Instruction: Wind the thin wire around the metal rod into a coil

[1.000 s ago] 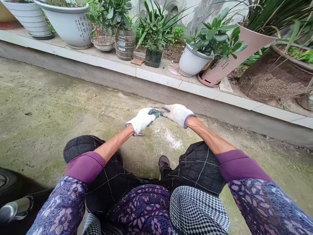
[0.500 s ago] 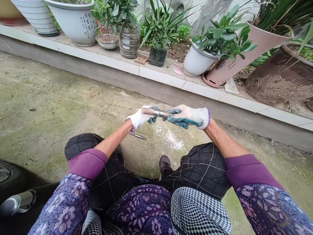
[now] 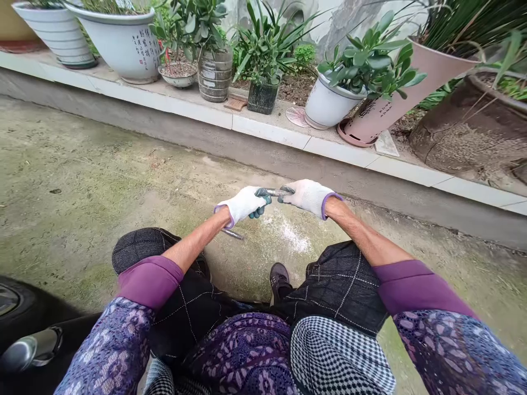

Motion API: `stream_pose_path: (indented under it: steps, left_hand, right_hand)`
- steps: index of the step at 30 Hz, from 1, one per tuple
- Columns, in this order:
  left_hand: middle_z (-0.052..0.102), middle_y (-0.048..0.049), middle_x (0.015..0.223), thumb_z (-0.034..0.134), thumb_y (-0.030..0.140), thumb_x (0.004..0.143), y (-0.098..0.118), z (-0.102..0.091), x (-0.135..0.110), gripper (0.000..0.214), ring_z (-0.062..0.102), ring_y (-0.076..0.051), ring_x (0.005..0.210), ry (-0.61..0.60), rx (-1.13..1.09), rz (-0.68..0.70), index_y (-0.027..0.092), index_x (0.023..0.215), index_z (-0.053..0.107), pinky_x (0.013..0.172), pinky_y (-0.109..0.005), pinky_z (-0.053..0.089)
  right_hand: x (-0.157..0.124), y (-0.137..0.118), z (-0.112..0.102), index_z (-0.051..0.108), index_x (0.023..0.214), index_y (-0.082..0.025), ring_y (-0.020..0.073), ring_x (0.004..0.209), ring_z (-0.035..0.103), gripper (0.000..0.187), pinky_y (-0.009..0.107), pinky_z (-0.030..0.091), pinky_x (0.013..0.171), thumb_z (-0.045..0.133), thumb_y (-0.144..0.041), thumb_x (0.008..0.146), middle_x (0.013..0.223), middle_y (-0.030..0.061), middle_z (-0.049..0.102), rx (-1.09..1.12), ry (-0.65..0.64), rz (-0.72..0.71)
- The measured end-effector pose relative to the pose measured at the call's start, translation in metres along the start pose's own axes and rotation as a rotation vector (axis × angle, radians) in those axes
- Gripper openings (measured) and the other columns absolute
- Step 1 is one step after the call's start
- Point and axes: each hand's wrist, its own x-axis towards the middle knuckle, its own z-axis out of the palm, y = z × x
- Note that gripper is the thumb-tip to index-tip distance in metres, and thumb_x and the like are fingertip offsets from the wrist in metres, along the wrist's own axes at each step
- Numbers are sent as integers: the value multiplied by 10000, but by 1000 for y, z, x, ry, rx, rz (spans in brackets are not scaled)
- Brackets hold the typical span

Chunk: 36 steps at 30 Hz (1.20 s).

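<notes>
Between my two gloved hands runs a short, greyish metal rod, roughly level. My left hand, in a white knit glove with blue-green coated fingers, is closed around its left end. The fingers of my right hand, gloved the same way, close on the right end and hide it. Below my left wrist shows part of another thin metal bar; whether it lies on the ground or is held I cannot tell. White powder is scattered on the concrete beneath my hands.
Ahead, a low tiled ledge carries potted plants, among them a white pot and a leaning pink pot. A shiny metal cylinder is at lower left. My shoe stands near the powder.
My right hand has turned over, its back now facing up, and moved slightly left. The left hand has shifted a little right and down, and less of the rod shows.
</notes>
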Motion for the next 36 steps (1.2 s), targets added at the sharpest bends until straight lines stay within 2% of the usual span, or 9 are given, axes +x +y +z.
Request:
stream_pose_path:
  steps: [6,9,11,15,18,22,24,30,36]
  left_hand:
    - [463,63,462,517,185,825,12,1,-9,91,404,-65,365,57,-187,28,156,821,603,357,-175,288]
    - [426,76,452,510,167,817,15,-1,-11,102,356,-56,359,73,-256,49,149,827,610,354,-174,262]
    - [465,66,486,516,197,832,11,-2,-10,125,399,-60,382,81,-261,64,146,875,622,366,-174,285]
    - [591,16,611,511,221,840,-7,-5,-3,193,550,-93,507,40,-239,79,134,944,648,433,-181,386]
    - [563,23,576,510,198,816,-18,-9,5,189,545,-93,498,20,-201,59,134,916,657,452,-184,394]
    - [539,38,544,539,179,752,-18,-18,14,167,475,-77,465,55,-65,76,132,840,673,455,-189,355]
    - [537,43,537,540,160,722,-13,-21,15,194,448,-71,468,48,22,95,130,837,694,458,-188,334]
    - [471,56,495,538,178,744,-3,-10,4,140,403,-64,411,43,31,25,144,799,662,404,-190,295]
    - [416,75,468,565,219,781,-1,3,-2,125,335,-55,379,54,-236,20,150,853,641,385,-196,246]
  right_hand:
    - [7,-3,1,697,1061,-255,181,725,585,361,273,377,607,507,-478,851,874,34,707,61,184,-34]
    - [11,-7,3,687,1005,-232,168,711,556,300,264,374,599,552,-439,835,825,30,679,141,266,-50]
    - [10,-9,1,673,936,-206,142,649,514,266,246,368,555,593,-430,817,730,14,627,290,262,-30]
    - [-5,-8,-11,643,945,-183,90,498,408,311,208,341,409,585,-471,841,609,-34,488,622,121,-27]
    - [-20,-2,-19,651,1028,-168,73,447,373,380,199,340,354,657,-471,798,594,-45,467,845,-41,-105]
    - [-32,2,-17,675,990,-182,71,433,391,352,195,330,339,689,-453,766,589,-48,489,740,-364,-218]
    - [-30,2,-10,678,931,-192,76,441,401,301,204,313,354,663,-450,776,583,-49,485,604,-447,-232]
    - [-6,7,8,717,854,-213,131,551,491,217,277,327,520,628,-384,755,634,-6,589,97,-203,-132]
    - [4,7,-1,710,1045,-241,157,642,532,376,278,342,586,538,-477,808,772,15,651,68,66,-40]
